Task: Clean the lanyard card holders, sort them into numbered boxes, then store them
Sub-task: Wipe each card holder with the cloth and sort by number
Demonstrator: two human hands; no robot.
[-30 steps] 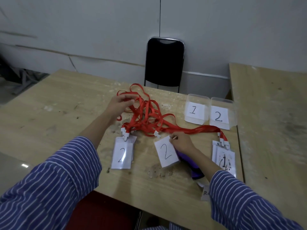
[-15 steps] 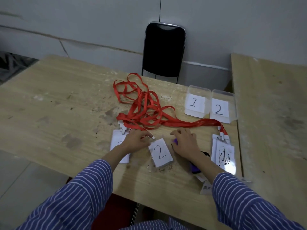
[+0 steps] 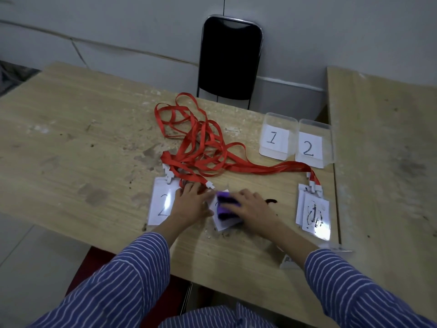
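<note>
A card holder (image 3: 224,224) lies at the table's near middle, mostly covered. My right hand (image 3: 254,205) presses a purple cloth (image 3: 223,205) onto it. My left hand (image 3: 191,204) rests flat on the holder's left edge. Another holder marked 2 (image 3: 162,204) lies just left of that hand. At the right lie stacked holders (image 3: 315,215), the top one smeared with black ink over a 1. Tangled red lanyards (image 3: 198,147) join the holders. Two clear boxes stand at the back right, labelled 1 (image 3: 276,138) and 2 (image 3: 312,145).
The wooden table (image 3: 71,143) is stained and scattered with crumbs. A black blot (image 3: 272,200) marks it beside my right hand. A black chair (image 3: 230,60) stands behind against the wall. A second wooden table (image 3: 383,162) adjoins on the right.
My left hand left the lanyards and came down to the middle holder's left edge. My right hand took the purple cloth from beside the holder and laid it on top.
</note>
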